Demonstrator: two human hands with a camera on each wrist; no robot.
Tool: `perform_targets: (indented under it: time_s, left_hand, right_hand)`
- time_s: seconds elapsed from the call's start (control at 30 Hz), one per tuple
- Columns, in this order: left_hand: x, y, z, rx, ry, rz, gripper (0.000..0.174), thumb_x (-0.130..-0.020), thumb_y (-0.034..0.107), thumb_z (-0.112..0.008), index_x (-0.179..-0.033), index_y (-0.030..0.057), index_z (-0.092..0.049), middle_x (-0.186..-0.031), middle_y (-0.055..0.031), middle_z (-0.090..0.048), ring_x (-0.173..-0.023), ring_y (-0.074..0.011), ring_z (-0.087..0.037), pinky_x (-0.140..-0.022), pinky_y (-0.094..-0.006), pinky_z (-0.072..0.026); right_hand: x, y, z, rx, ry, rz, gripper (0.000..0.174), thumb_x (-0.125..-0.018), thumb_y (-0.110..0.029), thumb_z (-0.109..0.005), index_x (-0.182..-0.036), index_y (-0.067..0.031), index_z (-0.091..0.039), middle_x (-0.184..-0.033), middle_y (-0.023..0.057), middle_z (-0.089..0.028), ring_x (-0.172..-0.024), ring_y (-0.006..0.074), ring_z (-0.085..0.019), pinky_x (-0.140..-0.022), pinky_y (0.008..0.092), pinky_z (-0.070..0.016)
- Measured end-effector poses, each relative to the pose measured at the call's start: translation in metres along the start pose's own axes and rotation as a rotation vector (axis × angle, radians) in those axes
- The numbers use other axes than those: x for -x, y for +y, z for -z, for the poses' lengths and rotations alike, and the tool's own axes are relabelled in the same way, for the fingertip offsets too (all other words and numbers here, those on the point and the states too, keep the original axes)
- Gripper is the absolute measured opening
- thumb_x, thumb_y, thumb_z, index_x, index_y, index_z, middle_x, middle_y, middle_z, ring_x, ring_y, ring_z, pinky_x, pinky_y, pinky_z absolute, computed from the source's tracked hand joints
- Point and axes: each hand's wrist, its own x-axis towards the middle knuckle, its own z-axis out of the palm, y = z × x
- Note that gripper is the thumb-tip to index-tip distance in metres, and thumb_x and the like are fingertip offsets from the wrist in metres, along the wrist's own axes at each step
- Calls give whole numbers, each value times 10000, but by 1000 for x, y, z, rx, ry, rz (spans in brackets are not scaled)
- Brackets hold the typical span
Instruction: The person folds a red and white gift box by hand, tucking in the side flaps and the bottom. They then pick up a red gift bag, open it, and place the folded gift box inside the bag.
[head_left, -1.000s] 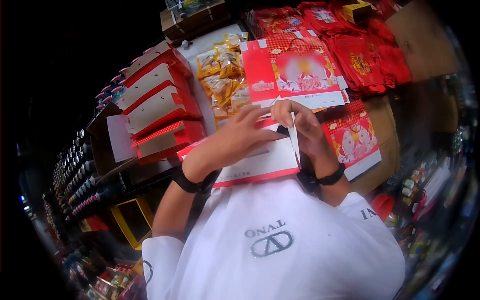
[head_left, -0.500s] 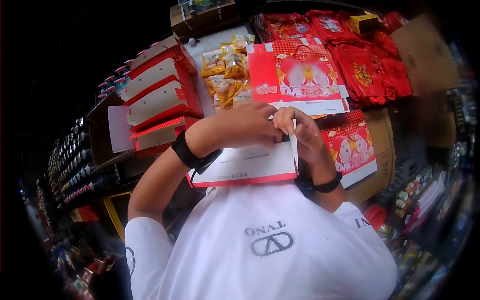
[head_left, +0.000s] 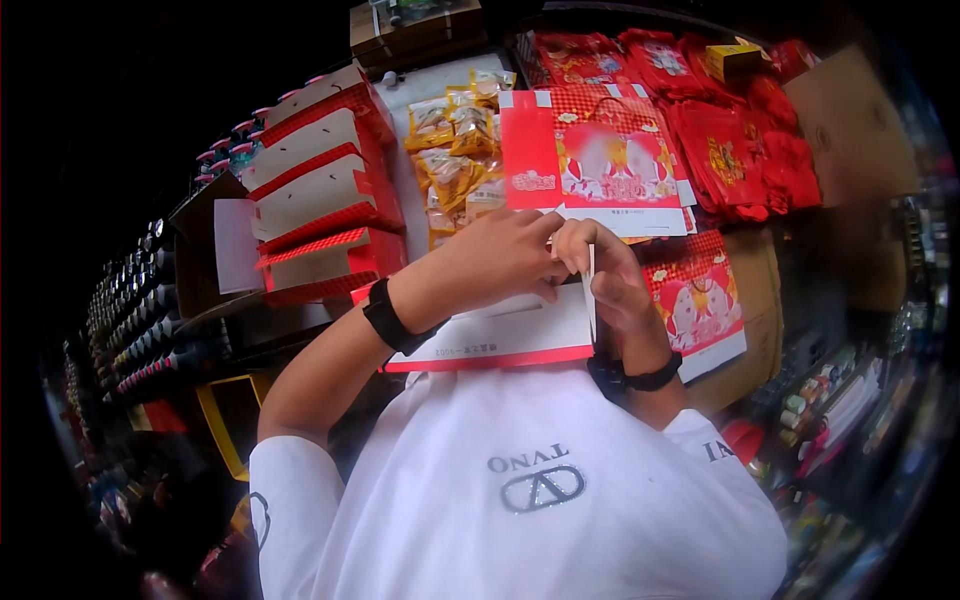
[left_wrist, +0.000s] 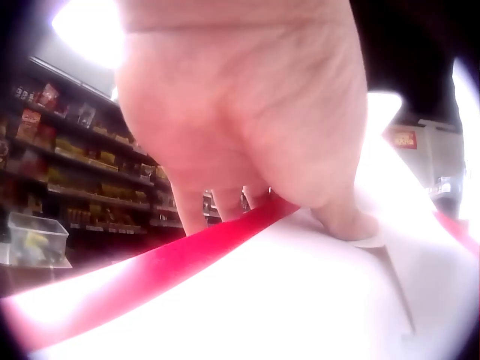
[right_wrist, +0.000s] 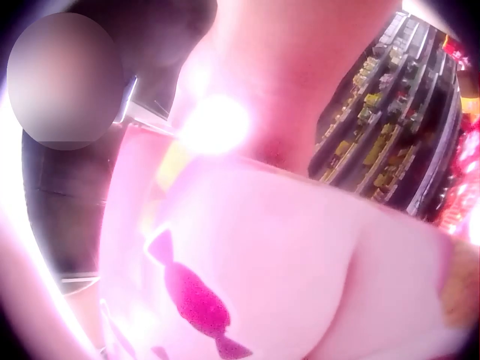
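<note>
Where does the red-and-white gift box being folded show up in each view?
Head: gift box at centre.
Left wrist: gift box fills the bottom, white with a red edge.
Right wrist: gift box across the lower half, pale, with a red candy print.
Shared landmark: stocked shelves.

Box (head_left: 520,335): white, red edge. Carton (head_left: 530,150): red, checked top, white border. Packets (head_left: 455,150): yellow-orange. Stack (head_left: 310,200): red and white. Shirt (head_left: 540,440): white, grey logo. Wristbands (head_left: 388,318): black.

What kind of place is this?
Probably a shop: shelves full of goods, snack packets, stacked red gift boxes, and another red-and-white box held up front.
</note>
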Motion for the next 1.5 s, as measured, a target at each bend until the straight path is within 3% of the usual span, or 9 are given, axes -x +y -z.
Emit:
perform_targets:
  time_s: [0.23, 0.37, 0.47, 0.6, 0.63, 0.77, 0.97, 1.23, 1.5]
  left_hand:
    - [2, -3, -9, -119, 122, -37, 266, -828, 348, -801, -1012, 161, -756, -1104, -67, -652, -1101, -263, -654, -902, -403, -519]
    - [2, -7, -9, -76, 160, -28, 306, -835, 338, -804, -1048, 123, -759, -1102, -109, -655, -1055, -292, -685, -850, -415, -551]
    - [4, -11, 1, -71, 166, 45, 340, -846, 327, -802, -1093, 98, -758, -1135, -145, -648, -1006, -319, -707, -799, -418, -582]
    - [5, -11, 7, -56, 168, 122, 353, -875, 313, -786, -1148, 93, -752, -1216, -168, -624, -978, -334, -717, -788, -412, -604]
    - [5, -11, 6, -73, 161, 124, 351, -884, 310, -781, -1156, 90, -740, -1224, -173, -617, -974, -342, -716, -793, -419, -603]
    - [7, -10, 6, -20, 113, 142, 323, -928, 279, -748, -1178, 81, -692, -1229, -192, -601, -956, -372, -710, -809, -441, -597]
    - [11, -33, 27, 58, -144, 176, 210, -944, 172, -725, -1120, 59, -710, -1125, -196, -657, -947, -381, -712, -800, -431, -581]
    - [-12, -11, 35, -97, -132, 169, 334, -871, 82, -808, -1193, 57, -722, -1092, -123, -757, -964, -341, -737, -796, -392, -601]
    - [-18, -26, 46, 190, -250, 226, 322, -914, 194, -798, -1203, 79, -714, -1243, -112, -688, -1052, -307, -704, -878, -379, -569]
  right_hand:
    - [5, -11, -9, 90, 72, -113, 763, -780, -612, -854, -1196, -54, -543, -1204, 93, -514, -1215, 224, -483, -1093, 367, -347]
    - [17, -3, 0, 254, -33, -5, 1065, -761, -406, -947, -1567, -50, -348, -1591, 144, -351, -1495, 282, -367, -1225, 443, -325]
    - [24, -4, -11, 655, 45, 16, 1235, -717, -453, -965, -1636, -38, -251, -1679, 169, -257, -1543, 320, -307, -1232, 471, -316]
    - [33, 26, -19, 561, 433, -96, 895, -880, -191, -866, -1588, -27, -345, -1598, 173, -422, -1492, 292, -416, -1230, 453, -346]
    - [31, 29, -24, 492, 514, -74, 703, -919, -103, -781, -1526, -14, -439, -1494, 198, -546, -1405, 309, -530, -1163, 414, -426]
    - [15, 41, -18, 616, 540, -17, 536, -938, -75, -761, -1425, -9, -547, -1323, 180, -668, -1269, 271, -639, -1049, 375, -513]
    - [7, 33, -15, 642, 545, -87, 476, -919, -120, -791, -1340, -12, -596, -1285, 168, -687, -1211, 293, -664, -1031, 396, -528]
    - [0, 31, -29, 1060, 688, -8, 594, -840, -256, -849, -1331, -41, -593, -1221, 166, -691, -1176, 362, -654, -1033, 476, -499]
    - [7, 29, -11, 705, 543, -94, 397, -940, -106, -743, -1309, -29, -618, -1242, 125, -694, -1162, 255, -667, -1003, 375, -537]
